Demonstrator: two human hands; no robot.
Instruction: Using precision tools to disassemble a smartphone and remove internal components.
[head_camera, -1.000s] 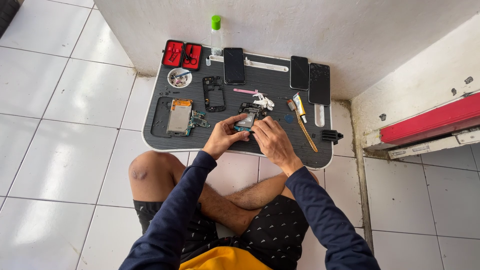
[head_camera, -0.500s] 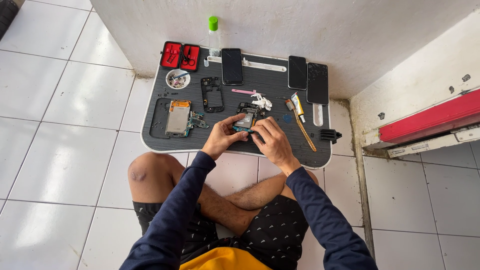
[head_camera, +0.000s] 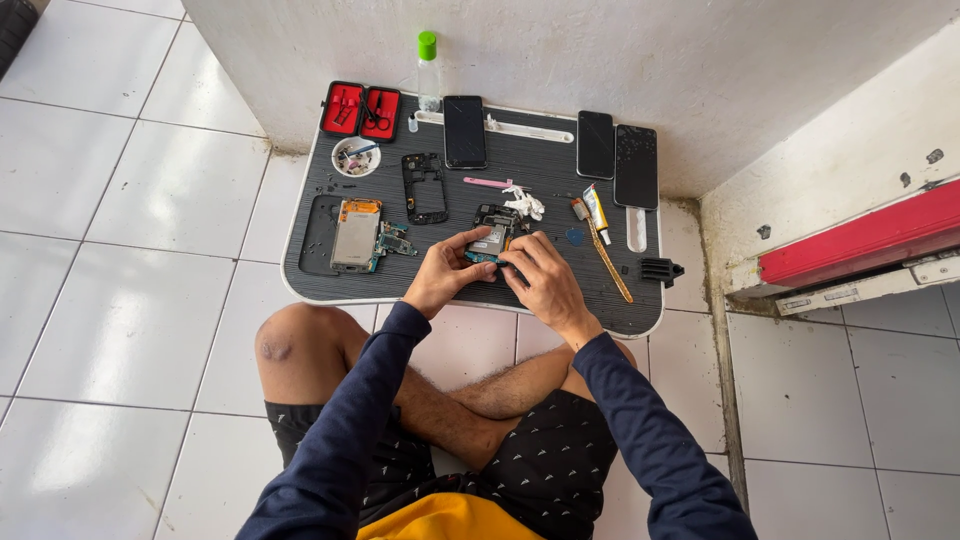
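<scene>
On a white tiled floor (head_camera: 130, 200), a low dark tabletop (head_camera: 560, 270) is set against the wall, and near its front edge, at the middle, a small circuit board (head_camera: 490, 240) is pinched by the left hand (head_camera: 440, 275) and the right hand (head_camera: 540, 280), both grips closed on it.

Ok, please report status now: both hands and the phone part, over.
Left hand and right hand both grip the phone part over the grey tray. White scraps and yellow tube lie close by; nothing blocks.
</scene>
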